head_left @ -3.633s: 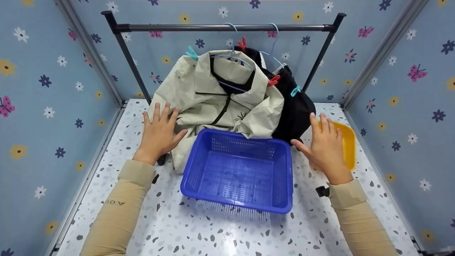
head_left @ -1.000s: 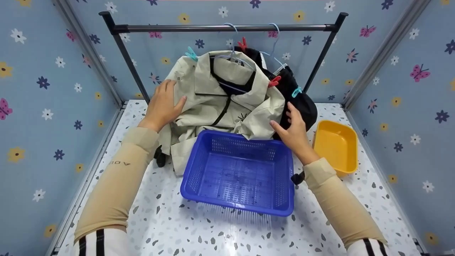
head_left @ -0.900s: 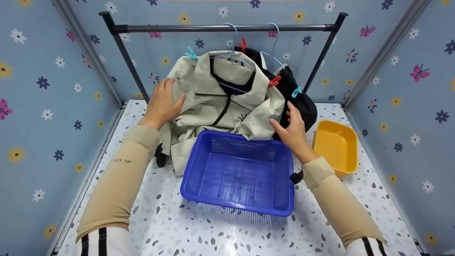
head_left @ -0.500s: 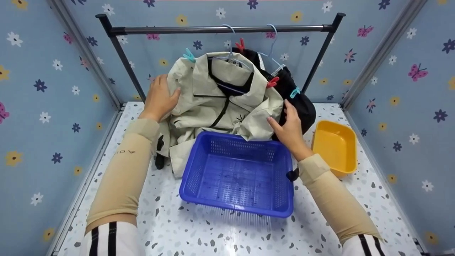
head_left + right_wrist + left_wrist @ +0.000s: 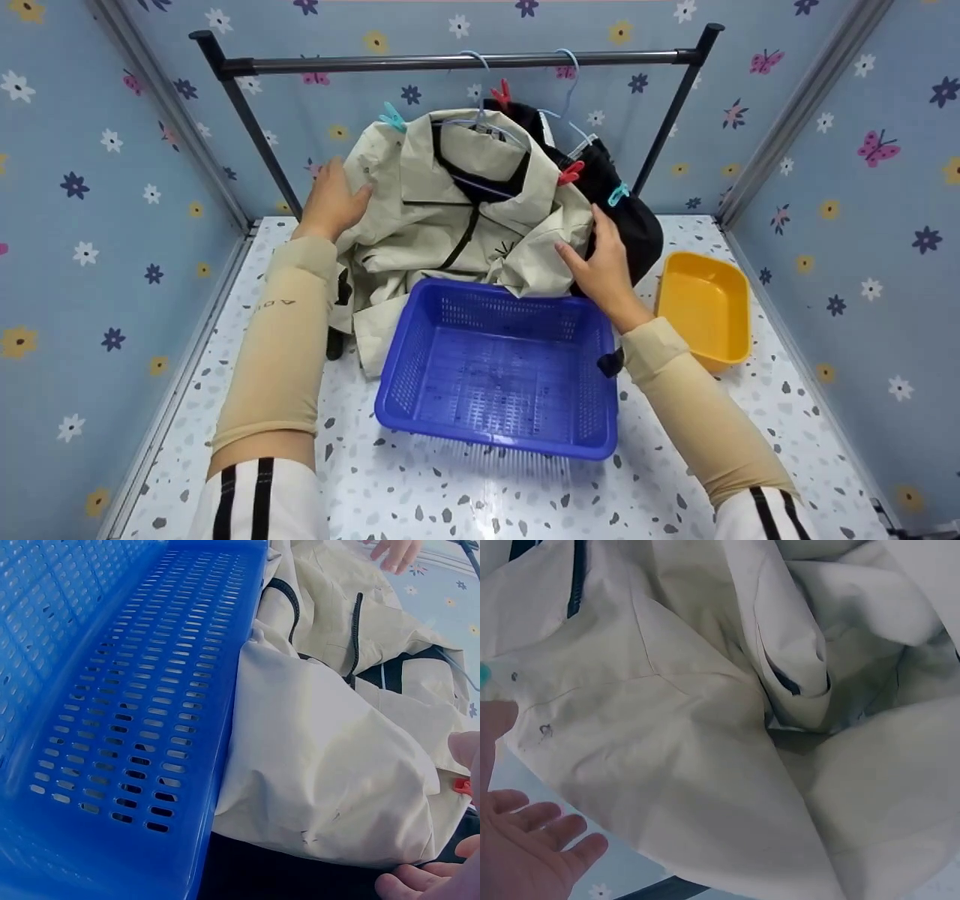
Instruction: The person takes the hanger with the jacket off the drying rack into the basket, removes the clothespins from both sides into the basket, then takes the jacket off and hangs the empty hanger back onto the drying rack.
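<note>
A beige jacket (image 5: 442, 232) hangs on a light blue hanger (image 5: 480, 96), its lower part bunched behind a blue plastic basket (image 5: 495, 375). My left hand (image 5: 330, 201) is at the jacket's left sleeve edge, fingers extended and thumb apart; the left wrist view shows its fingers (image 5: 559, 829) beside the cloth, holding nothing. On the other side my right hand (image 5: 602, 266) reaches to the other sleeve, thumb in front and fingers near its rear edge, over black clothing (image 5: 637, 236). A teal clothespin (image 5: 392, 118) and a red clothespin (image 5: 571, 173) sit on the jacket's shoulders.
A black garment rack (image 5: 375, 64) stands at the back, a second hanger (image 5: 568, 90) on its bar. Another red clothespin (image 5: 501, 95) and teal clothespin (image 5: 618, 196) are on the black clothing. A yellow tub (image 5: 705, 307) stands at the right. Patterned walls (image 5: 82, 225) enclose the table.
From spread positions on either side, both hands have come in to the jacket. Over the last second my left hand has risen slightly along the sleeve; the right has shifted a little left and up.
</note>
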`<state>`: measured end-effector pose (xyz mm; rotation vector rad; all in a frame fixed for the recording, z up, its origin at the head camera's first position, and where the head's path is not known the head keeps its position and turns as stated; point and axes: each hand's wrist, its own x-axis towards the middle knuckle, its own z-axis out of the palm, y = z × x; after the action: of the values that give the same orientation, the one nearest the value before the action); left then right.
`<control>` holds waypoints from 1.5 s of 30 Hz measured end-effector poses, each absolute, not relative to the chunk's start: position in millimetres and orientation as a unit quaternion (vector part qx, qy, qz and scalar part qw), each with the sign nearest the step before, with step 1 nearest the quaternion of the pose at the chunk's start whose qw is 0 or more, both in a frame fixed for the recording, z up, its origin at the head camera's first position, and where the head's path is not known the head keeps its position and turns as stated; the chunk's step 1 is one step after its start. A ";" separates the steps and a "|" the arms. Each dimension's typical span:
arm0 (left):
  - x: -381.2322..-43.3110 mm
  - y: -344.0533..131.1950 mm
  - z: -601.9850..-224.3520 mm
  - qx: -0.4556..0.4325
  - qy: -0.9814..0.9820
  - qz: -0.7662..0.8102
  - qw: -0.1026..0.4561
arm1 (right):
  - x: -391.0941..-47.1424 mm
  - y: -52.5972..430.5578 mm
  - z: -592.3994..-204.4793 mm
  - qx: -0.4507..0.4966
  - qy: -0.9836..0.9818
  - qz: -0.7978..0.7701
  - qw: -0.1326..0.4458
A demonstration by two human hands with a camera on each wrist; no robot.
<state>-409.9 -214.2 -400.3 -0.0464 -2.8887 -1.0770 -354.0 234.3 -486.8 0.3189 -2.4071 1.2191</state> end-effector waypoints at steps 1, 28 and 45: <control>-410.0 -214.9 -400.8 -0.015 -0.936 -0.350 0.021 | -352.4 232.7 -484.3 0.114 -0.867 0.437 0.209; -416.1 -228.8 -413.5 0.022 -0.946 -0.308 0.098 | -350.8 207.2 -456.3 0.051 -0.894 0.402 0.189; -396.8 -233.1 -420.0 -0.018 -0.911 -0.407 0.069 | -362.2 204.7 -451.4 0.068 -0.859 0.459 0.214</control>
<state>-396.8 -233.1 -420.0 -0.0544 -2.7419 -1.2243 -362.2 204.7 -451.4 0.1891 -2.3842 1.2734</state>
